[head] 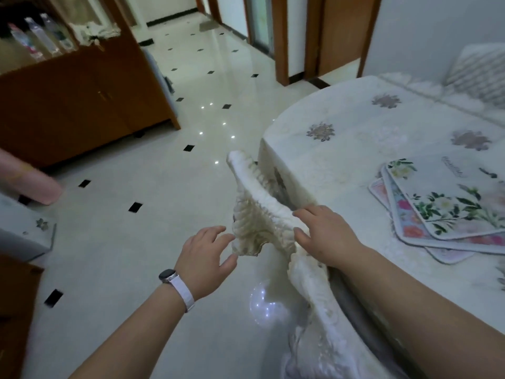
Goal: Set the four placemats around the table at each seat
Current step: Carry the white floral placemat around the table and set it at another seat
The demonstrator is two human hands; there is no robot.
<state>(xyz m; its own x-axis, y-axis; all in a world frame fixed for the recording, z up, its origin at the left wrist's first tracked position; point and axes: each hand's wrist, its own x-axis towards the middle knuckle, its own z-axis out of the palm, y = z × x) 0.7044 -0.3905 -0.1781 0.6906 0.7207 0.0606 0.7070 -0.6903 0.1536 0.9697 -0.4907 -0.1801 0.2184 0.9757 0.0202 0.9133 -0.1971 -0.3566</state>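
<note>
A stack of floral placemats (442,192) lies fanned out on the right side of the table (355,149), which is covered by a white cloth with flower motifs. The top mat is white with green leaves, and pink-flowered ones show beneath it. The cloth's lace edge (259,212) is lifted off the table's near-left side. My right hand (325,231) grips that lifted edge, fingers on top and thumb below. My left hand (203,258), with a white-strapped watch on the wrist, is spread open at the edge's loose tip, fingertips just touching it. Neither hand touches the placemats.
A brown wooden cabinet (82,99) with bottles (35,36) on top stands at the far left. A pink object (32,179) and a white padded seat (24,231) sit at the left edge. A striped cushion (481,72) rests behind the table. Glossy tiled floor (136,242) spreads between.
</note>
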